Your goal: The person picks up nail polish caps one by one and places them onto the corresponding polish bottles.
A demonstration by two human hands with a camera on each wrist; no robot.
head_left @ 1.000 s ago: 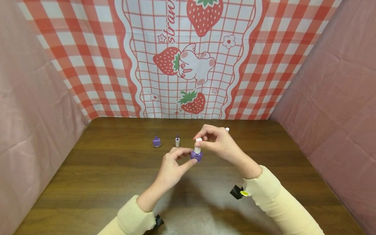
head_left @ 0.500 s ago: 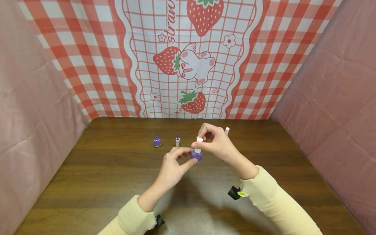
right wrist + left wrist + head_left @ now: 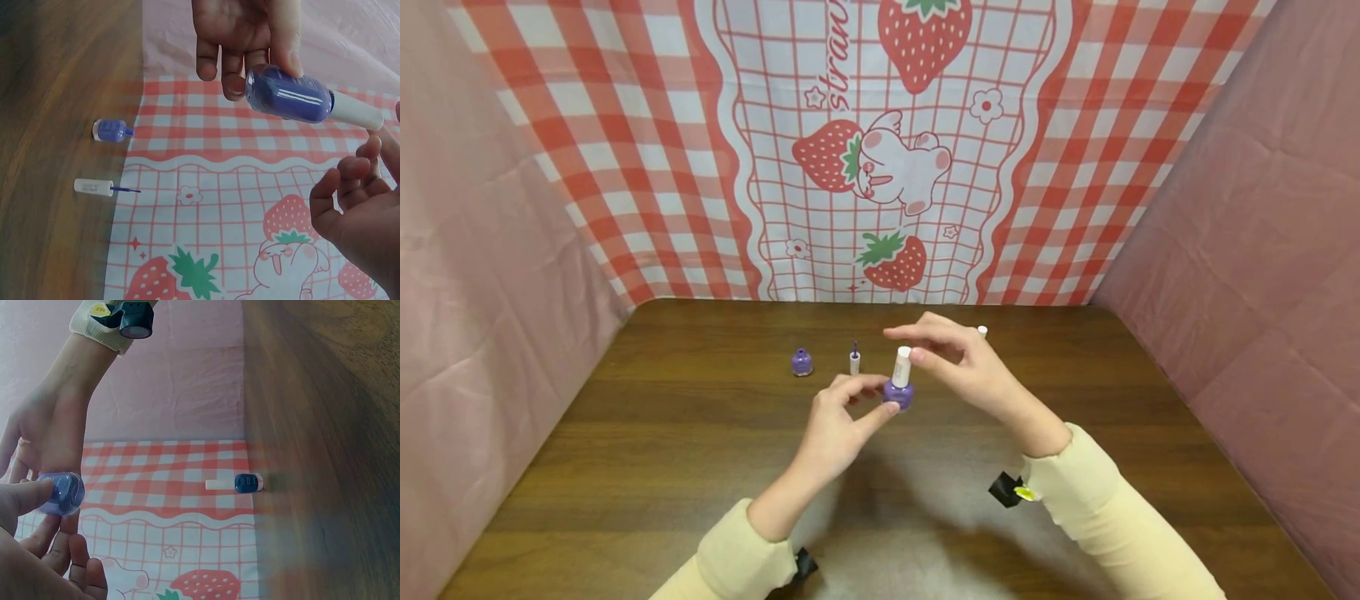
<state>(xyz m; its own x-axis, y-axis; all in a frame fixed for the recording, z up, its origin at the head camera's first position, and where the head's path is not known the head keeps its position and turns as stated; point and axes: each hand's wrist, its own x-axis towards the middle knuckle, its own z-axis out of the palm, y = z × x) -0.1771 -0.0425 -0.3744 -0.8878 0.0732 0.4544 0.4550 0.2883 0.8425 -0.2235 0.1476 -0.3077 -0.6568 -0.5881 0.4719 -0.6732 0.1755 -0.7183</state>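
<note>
My left hand (image 3: pixel 838 425) pinches a purple nail polish bottle (image 3: pixel 898 395) between thumb and fingers, above the table. A tall white cap (image 3: pixel 902 367) sits on the bottle's neck. Beside the cap is my right hand (image 3: pixel 962 358), fingers spread and index finger extended; its thumb is at the cap, and whether it touches cannot be told. In the right wrist view the bottle (image 3: pixel 290 94) lies across the picture, with a right fingertip close to the cap's end (image 3: pixel 359 111). The left wrist view shows the bottle's base (image 3: pixel 64 494) under the left thumb.
An uncapped purple bottle (image 3: pixel 802 363) stands on the wooden table (image 3: pixel 685 467) at the back left. Next to it a white cap (image 3: pixel 854 362) stands with its brush upward. Behind the right hand stands a dark blue capped bottle (image 3: pixel 248 482). Patterned cloth (image 3: pixel 895 167) hangs behind the table.
My right fingers have let go of the white cap and spread apart. The held bottle and left hand have barely moved; more of the cap shows now.
</note>
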